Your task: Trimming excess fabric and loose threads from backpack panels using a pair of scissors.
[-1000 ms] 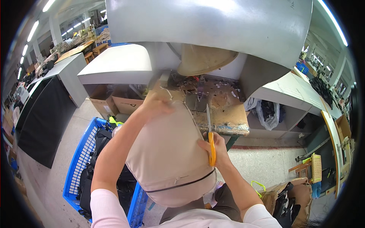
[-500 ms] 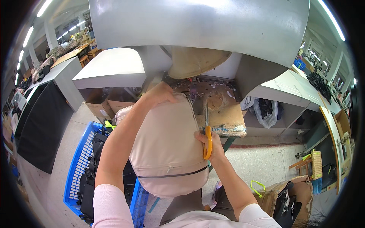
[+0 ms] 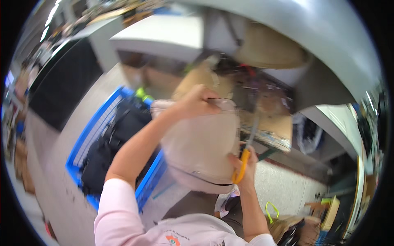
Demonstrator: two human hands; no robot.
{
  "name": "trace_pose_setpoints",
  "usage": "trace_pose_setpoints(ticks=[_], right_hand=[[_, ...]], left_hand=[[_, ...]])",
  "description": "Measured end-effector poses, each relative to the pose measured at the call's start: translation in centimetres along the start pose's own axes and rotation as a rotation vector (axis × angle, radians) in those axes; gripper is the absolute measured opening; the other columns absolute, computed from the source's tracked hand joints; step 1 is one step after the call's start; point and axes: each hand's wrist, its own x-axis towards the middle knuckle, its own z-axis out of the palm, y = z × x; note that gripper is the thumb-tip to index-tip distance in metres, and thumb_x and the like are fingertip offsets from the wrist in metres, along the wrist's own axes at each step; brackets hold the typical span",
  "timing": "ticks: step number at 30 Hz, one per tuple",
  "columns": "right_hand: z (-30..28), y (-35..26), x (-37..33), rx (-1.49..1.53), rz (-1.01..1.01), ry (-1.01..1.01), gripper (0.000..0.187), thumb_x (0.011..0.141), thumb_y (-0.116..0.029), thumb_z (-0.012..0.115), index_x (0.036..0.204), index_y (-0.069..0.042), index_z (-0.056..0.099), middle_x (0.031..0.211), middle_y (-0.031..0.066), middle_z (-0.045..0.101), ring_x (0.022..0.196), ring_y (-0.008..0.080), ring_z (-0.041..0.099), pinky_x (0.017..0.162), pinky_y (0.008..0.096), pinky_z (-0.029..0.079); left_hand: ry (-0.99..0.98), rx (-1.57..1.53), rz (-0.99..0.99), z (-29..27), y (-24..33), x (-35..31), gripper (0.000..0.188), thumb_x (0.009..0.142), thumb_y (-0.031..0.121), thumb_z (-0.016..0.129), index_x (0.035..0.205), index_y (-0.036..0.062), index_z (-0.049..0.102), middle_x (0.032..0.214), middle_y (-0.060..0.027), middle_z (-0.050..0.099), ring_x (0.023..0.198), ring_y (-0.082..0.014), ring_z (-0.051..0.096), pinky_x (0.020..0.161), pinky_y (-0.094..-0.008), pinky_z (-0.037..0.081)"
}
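A pale beige backpack (image 3: 201, 143) hangs upright in front of my body, a dark zipper line crossing its lower front. My left hand (image 3: 199, 101) is closed on its top edge near the handle. At the bag's right side, my right hand (image 3: 245, 164) grips a pair of scissors (image 3: 243, 167) by the orange handles, blades pointing up and away. The thumb of that hand rests against the side of the bag. Motion blurs the blades, and the bag's back is hidden.
A blue plastic basket (image 3: 88, 133) with black bags (image 3: 119, 143) stands on the floor at left. Beyond the backpack is a worn, scrap-littered bench (image 3: 275, 129) under a metal hood (image 3: 320, 24). A brown carton (image 3: 283, 229) sits at lower right.
My view has turned left, bringing the basket closer to the middle. The backpack has swung toward the basket side, still held by my left hand; the scissors stay in my right.
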Motion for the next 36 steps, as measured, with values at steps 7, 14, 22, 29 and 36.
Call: trace_pose_setpoints(ticks=[7,14,22,29,36], right_hand=[[5.9,-1.3,-2.8,-0.205,0.121,-0.19,0.039,0.072,0.003,0.06,0.107,-0.002,0.043,0.061,0.0015,0.049,0.048,0.0098,0.05,0.044,0.0198,0.039],[2.3,12.5,-0.7,-0.184,0.455,-0.394,0.043,0.072,0.003,0.061,0.109,-0.001,0.039,0.066,0.0055,0.052,0.047,0.0131,0.055,0.039,0.0225,0.046],[1.1,11.8,-1.7,-0.26,0.331,-0.335,0.042,0.074,0.002,0.059,0.11,0.002,0.038,0.066,0.0064,0.052,0.043,0.0129,0.051,0.039,0.0226,0.044],[-1.7,4.9,-7.3,0.168,0.304,-0.21,0.037,0.078,0.0,0.048,0.114,-0.003,0.038,0.058,0.0042,0.047,0.038,0.0113,0.044,0.034,0.0231,0.038],[-4.2,3.4,-8.5,0.08,0.545,-0.103,0.052,0.074,-0.002,0.055,0.122,-0.005,0.037,0.057,-0.0021,0.042,0.042,0.0064,0.04,0.037,0.0197,0.031]], left_hand=[[0.683,0.122,-0.111,16.8,-1.2,-15.5,0.081,0.072,0.04,0.064,0.131,-0.0017,0.026,0.126,-0.0304,0.03,0.111,-0.0481,0.036,0.095,-0.0477,0.031],[0.605,-0.291,-0.34,31.2,-11.8,-17.5,0.103,0.061,0.057,0.067,0.134,0.0,0.021,0.118,-0.025,0.042,0.107,-0.0395,0.044,0.088,-0.0487,0.036],[0.287,0.322,-0.667,30.2,-14.4,-14.4,0.039,0.061,0.026,0.065,0.092,0.0054,0.052,0.089,-0.0176,0.059,0.079,-0.0325,0.058,0.064,-0.0455,0.045],[0.323,0.308,-0.537,21.3,-10.1,-23.1,0.025,0.071,0.014,0.056,0.096,0.0108,0.057,0.071,-0.0144,0.062,0.065,-0.0281,0.062,0.057,-0.0405,0.048],[1.115,0.028,-0.963,3.4,-9.3,-43.2,0.018,0.079,0.023,0.06,0.081,0.0053,0.062,0.076,-0.0063,0.06,0.062,-0.0182,0.056,0.052,-0.0365,0.043]])
